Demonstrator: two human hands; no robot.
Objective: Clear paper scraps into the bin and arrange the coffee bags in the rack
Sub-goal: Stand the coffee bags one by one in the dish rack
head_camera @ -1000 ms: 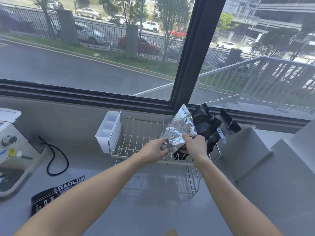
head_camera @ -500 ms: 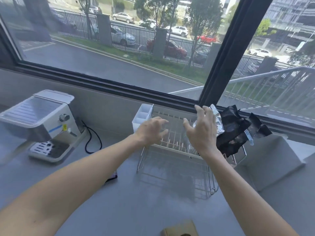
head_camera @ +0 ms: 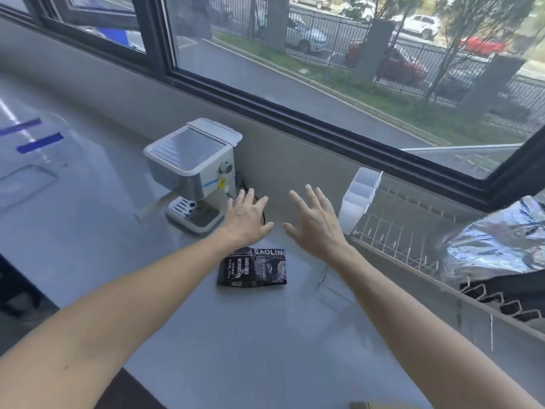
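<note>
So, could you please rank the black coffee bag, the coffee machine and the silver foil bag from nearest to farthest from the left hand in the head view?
From the left hand:
1. Coffee machine, just to its left, beside the fingers.
2. Black coffee bag, flat on the counter below the wrist; nearly as close as the machine.
3. Silver foil bag, in the rack at far right.

Bare tabletop [head_camera: 250, 335] lies open in front of the black coffee bag [head_camera: 253, 268]. Behind it, the coffee machine [head_camera: 191, 172] blocks the left, the wire rack [head_camera: 413, 246] with its white caddy [head_camera: 358, 199] the right, with a gap between them.
</note>
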